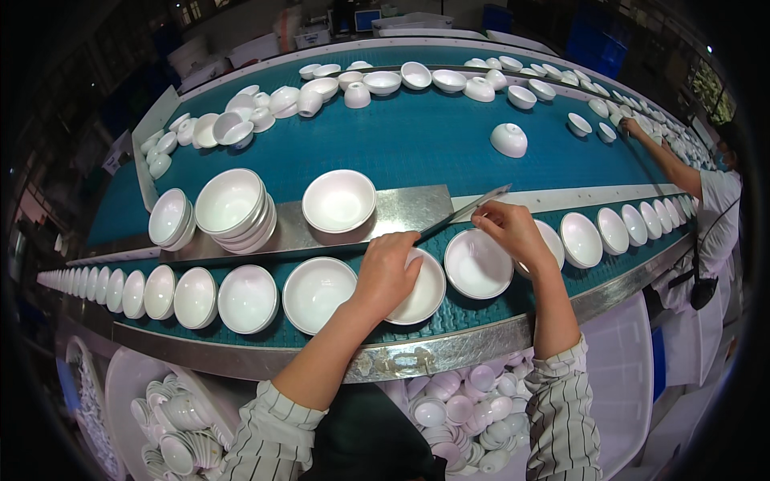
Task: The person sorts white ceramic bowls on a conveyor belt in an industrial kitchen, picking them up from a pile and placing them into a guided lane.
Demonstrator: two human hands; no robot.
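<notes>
My left hand (pixel 388 270) is closed around the near end of a long, thin flat tool (pixel 460 210), which slants up to the right across the metal plate's end. My right hand (pixel 508 231) is beside the tool's far part, fingers bent; whether it touches the tool or holds anything is unclear. Under my hands, white bowls stand in a row on the near green conveyor belt (pixel 361 338); one bowl (pixel 479 263) lies between my hands, another (pixel 421 288) is partly behind my left hand. On the metal plate (pixel 409 207) are a single bowl (pixel 338 200) and a bowl stack (pixel 234 207).
Many loose bowls lie on the wide far belt (pixel 391 138), one upturned (pixel 509 140). A smaller stack (pixel 171 219) stands at the plate's left end. A metal rail (pixel 457 352) edges the near belt. Bins (pixel 619 361) of bowls stand below. A co-worker (pixel 716 192) reaches in at right.
</notes>
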